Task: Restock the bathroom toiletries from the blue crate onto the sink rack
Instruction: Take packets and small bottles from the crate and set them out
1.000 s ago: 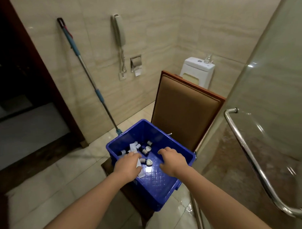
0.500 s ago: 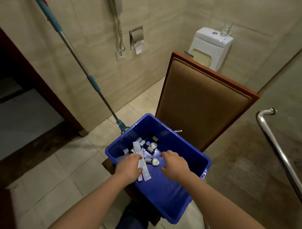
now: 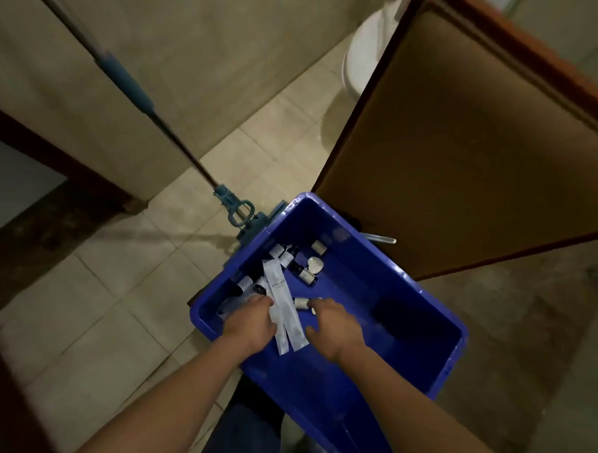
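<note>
Beige floor tiles surround the blue crate, which is backed by a padded chair back and a leaning mop. Inside it, two long white sachets are pinched by the left hand, lengthwise away from the person, toward scattered small bottles. Whether anything is gripped by the curled right hand cannot be told.

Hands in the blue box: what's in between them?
In the head view, two long white sachets lie between the left hand and the right hand, inside the blue crate.
</note>
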`<action>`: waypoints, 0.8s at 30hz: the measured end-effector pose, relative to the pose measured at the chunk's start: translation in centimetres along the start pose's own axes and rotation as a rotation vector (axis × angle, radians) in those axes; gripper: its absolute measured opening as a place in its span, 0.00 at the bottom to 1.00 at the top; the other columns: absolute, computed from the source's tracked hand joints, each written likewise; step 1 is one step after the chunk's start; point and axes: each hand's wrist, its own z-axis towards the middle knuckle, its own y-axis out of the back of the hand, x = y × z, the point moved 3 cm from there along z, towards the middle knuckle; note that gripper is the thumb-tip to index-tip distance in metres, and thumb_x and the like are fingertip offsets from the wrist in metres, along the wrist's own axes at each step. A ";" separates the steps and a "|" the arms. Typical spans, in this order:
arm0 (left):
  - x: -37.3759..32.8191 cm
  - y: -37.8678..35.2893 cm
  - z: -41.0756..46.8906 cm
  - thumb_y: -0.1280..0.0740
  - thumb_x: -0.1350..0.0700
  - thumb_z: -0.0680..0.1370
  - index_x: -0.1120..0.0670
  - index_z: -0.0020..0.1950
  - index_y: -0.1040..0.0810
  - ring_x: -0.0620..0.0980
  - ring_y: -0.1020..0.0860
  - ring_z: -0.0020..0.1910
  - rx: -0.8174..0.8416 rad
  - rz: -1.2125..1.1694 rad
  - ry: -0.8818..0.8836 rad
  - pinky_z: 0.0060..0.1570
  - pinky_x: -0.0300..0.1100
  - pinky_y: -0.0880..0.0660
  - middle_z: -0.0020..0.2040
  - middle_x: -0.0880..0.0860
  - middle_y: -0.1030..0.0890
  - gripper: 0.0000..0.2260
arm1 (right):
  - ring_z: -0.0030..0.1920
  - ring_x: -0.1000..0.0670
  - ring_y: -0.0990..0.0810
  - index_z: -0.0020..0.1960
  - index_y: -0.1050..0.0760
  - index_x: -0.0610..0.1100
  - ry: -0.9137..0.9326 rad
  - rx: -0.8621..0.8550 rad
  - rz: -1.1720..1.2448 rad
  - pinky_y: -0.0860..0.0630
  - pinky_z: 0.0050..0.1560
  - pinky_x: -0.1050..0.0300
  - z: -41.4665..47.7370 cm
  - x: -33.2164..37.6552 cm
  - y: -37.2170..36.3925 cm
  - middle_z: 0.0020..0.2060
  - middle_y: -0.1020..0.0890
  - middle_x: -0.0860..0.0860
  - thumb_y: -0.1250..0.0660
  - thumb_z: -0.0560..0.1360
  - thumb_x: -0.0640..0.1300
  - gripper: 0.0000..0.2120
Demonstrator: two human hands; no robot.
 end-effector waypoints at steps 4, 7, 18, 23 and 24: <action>1.4 -1.2 2.9 0.38 0.51 0.80 0.53 0.67 0.31 0.53 0.25 0.61 0.082 -0.053 0.055 0.57 0.50 0.25 0.67 0.52 0.27 0.16 | 0.66 0.44 0.30 0.72 0.34 0.48 -0.044 0.040 0.055 0.27 0.60 0.49 3.8 0.2 -1.8 0.67 0.29 0.47 0.38 0.78 0.48 0.22; 2.2 -1.9 4.8 0.38 0.50 0.80 0.54 0.63 0.29 0.54 0.23 0.57 0.111 -0.075 0.113 0.54 0.51 0.24 0.62 0.53 0.25 0.14 | 0.65 0.44 0.30 0.69 0.33 0.46 -0.058 0.073 0.052 0.27 0.58 0.50 6.3 0.1 -3.1 0.66 0.28 0.46 0.37 0.78 0.49 0.21; 3.9 -4.0 9.3 0.38 0.50 0.80 0.55 0.39 0.24 0.56 0.20 0.41 0.048 -0.145 0.260 0.34 0.41 0.32 0.40 0.55 0.18 0.13 | 0.62 0.45 0.28 0.65 0.29 0.46 -0.114 0.065 0.120 0.27 0.51 0.51 12.7 -0.5 -6.5 0.63 0.28 0.47 0.35 0.78 0.51 0.18; 4.4 -4.6 9.6 0.36 0.52 0.79 0.58 0.39 0.22 0.55 0.17 0.37 0.045 -0.360 0.291 0.43 0.51 0.19 0.36 0.55 0.17 0.13 | 0.56 0.43 0.26 0.52 0.28 0.43 -0.106 0.075 0.106 0.26 0.46 0.51 13.8 -0.2 -6.9 0.58 0.28 0.46 0.35 0.77 0.49 0.10; 4.4 -4.7 9.6 0.36 0.53 0.79 0.58 0.40 0.22 0.54 0.17 0.36 0.045 -0.392 0.289 0.43 0.51 0.19 0.36 0.54 0.16 0.12 | 0.55 0.43 0.26 0.49 0.29 0.43 -0.101 0.081 0.111 0.27 0.45 0.51 13.8 -0.1 -7.0 0.56 0.27 0.45 0.36 0.77 0.48 0.08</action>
